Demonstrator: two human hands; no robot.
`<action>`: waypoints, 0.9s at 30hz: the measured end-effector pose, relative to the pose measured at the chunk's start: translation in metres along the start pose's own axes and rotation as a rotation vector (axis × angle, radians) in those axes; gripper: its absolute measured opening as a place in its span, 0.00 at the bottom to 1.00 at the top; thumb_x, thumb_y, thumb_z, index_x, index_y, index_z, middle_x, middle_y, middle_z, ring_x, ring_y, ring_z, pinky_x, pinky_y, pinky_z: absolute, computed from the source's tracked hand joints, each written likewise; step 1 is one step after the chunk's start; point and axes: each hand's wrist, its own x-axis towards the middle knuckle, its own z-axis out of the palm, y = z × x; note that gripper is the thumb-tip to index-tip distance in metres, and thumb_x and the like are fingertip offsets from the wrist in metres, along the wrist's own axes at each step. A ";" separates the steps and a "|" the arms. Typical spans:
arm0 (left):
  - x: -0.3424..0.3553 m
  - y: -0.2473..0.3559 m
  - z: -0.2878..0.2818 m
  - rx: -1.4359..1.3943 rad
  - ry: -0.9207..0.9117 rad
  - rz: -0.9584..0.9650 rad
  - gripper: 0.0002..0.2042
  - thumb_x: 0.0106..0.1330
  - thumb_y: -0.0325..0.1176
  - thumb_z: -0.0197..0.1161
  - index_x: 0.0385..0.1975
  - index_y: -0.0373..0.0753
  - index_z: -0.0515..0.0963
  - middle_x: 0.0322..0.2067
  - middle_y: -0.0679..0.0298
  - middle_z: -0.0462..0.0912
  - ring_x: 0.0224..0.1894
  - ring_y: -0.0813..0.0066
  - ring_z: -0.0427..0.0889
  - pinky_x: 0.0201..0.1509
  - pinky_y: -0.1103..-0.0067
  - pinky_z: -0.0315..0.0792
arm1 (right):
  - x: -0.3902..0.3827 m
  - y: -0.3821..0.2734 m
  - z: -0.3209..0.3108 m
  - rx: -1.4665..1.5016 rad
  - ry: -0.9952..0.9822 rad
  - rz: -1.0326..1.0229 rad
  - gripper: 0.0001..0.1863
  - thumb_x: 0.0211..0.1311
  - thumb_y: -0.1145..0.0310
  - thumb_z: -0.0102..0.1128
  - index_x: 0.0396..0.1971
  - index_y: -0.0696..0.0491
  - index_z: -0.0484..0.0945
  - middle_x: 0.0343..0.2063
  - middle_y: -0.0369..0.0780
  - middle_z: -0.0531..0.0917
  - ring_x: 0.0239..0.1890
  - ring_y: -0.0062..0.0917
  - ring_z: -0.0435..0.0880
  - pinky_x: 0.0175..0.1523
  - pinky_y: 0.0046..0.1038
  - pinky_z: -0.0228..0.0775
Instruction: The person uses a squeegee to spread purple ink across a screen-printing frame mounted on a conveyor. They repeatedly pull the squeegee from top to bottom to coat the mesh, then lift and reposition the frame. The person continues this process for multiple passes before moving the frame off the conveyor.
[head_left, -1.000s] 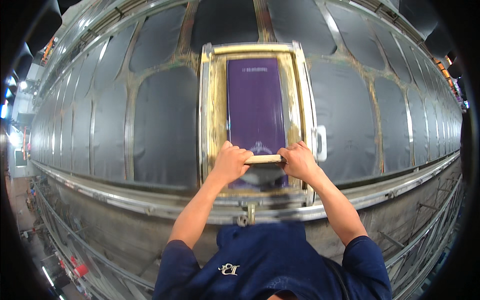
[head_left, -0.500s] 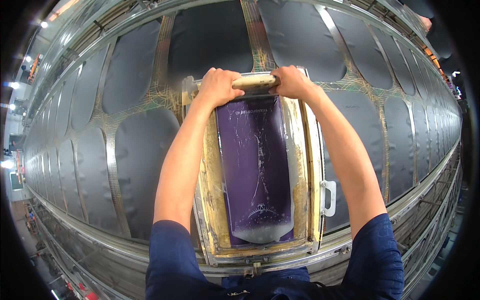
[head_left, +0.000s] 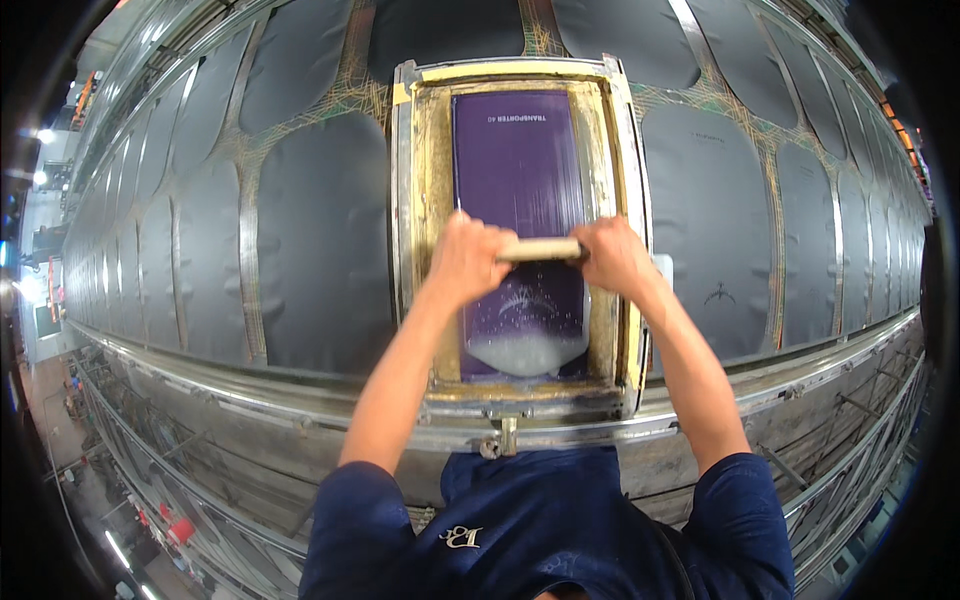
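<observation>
A wooden-handled squeegee [head_left: 540,249] lies crosswise over the middle of a screen printing frame [head_left: 402,240]. My left hand [head_left: 470,258] is closed round its left end. Round the right end, my right hand [head_left: 615,258] is closed as well. The blade below the handle is mostly hidden. Inside the frame is a purple mesh panel [head_left: 512,165], with small lettering near its far end and an arched motif near its close end. Beyond the squeegee the mesh looks smooth. Greyish translucent ink [head_left: 530,353] pools at the near end, with specks around the motif.
Rows of black sheet panels [head_left: 322,240] cover the long table on both sides and beyond the frame. Streaky tape strips run between them. A metal rail [head_left: 290,392] follows the table's near edge, and a clamp [head_left: 509,436] sits at the frame's near end.
Both hands have pulled the squeegee from the far end of the frame toward me, to mid-mesh. The streaks on the far mesh are smoothed. The view has shifted, so the frame appears higher.
</observation>
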 end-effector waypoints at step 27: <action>-0.200 0.058 0.021 0.115 0.101 -0.196 0.08 0.46 0.35 0.68 0.28 0.52 0.84 0.30 0.68 0.86 0.41 0.65 0.85 0.49 0.64 0.70 | -0.089 0.029 0.046 0.541 0.717 0.553 0.12 0.73 0.60 0.60 0.34 0.52 0.77 0.17 0.28 0.66 0.17 0.12 0.61 0.19 0.25 0.48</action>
